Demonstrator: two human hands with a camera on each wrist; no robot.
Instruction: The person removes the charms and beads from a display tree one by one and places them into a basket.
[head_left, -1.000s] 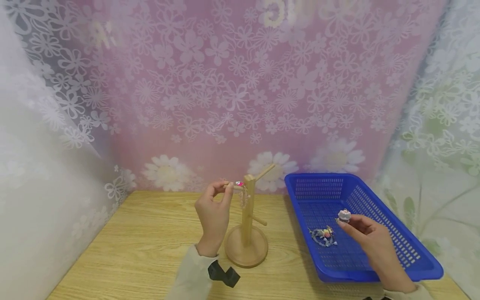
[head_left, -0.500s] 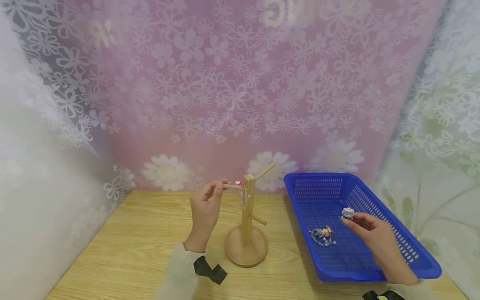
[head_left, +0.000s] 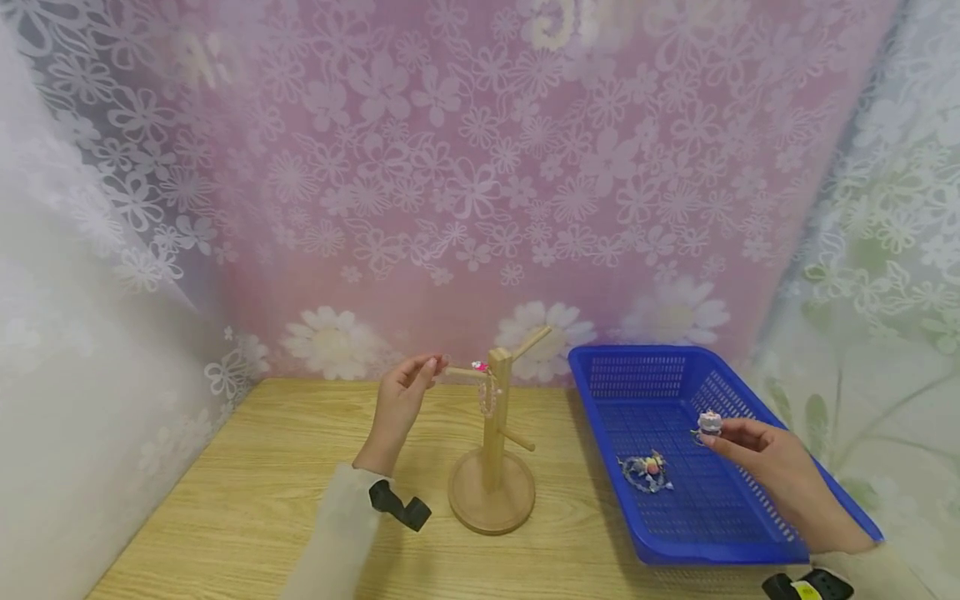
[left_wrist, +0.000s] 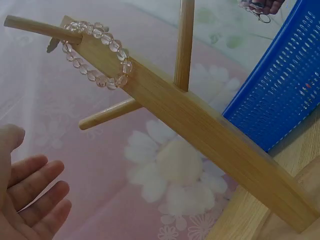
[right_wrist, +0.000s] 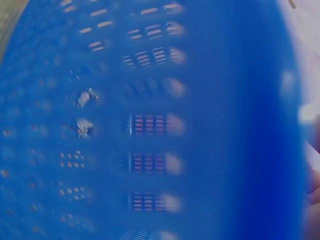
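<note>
A beaded bracelet hangs on the wooden stand, the released left grip at its ten o'clock. The right grip, at three o'clock, pinches a white charm

- Soft, even light filled the head view; faint shadow lay on the surface beside the blue basket.
- The left wrist view looked dimmer.
- Blur smeared the basket across the right wrist view.

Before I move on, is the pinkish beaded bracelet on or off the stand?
On. The left wrist view shows the bracelet looped round a peg, close to the post, with the left hand apart from it.
</note>
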